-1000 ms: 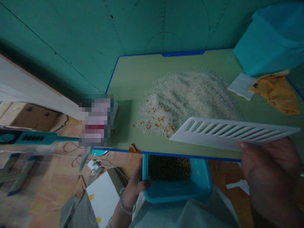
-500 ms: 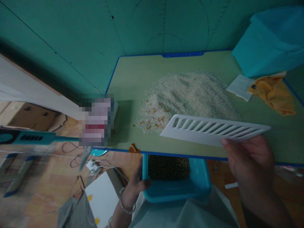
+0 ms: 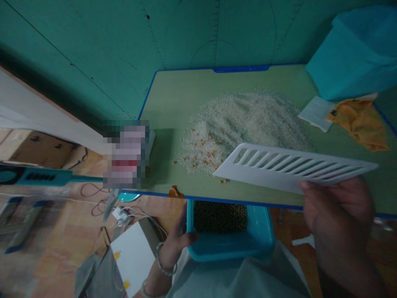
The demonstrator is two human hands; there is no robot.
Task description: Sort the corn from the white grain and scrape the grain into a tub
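My right hand point(image 3: 338, 223) holds a white slotted plastic plate point(image 3: 294, 167) by its near edge, just above the front of a green tabletop point(image 3: 173, 91). The plate's tip hangs beside a low pile of white rice point(image 3: 245, 128) with orange grains point(image 3: 204, 151) mixed into its near left side. Below the table's blue edge, my left hand point(image 3: 178, 242) grips the left wall of a teal plastic tray point(image 3: 229, 248). Dark round beans point(image 3: 220, 217) fill the tray, and the table hides part of them.
A teal bag point(image 3: 350, 58) stands at the table's far right corner, next to a white paper point(image 3: 314, 111) and a crumpled yellow cloth point(image 3: 356, 122). A pixelated object point(image 3: 125, 155) stands at the table's left edge. Cables point(image 3: 96, 194) lie on the floor below.
The slotted plate has swung up and right over the rice since half a second ago, after moving left before that. My left hand and the tray stay in place.
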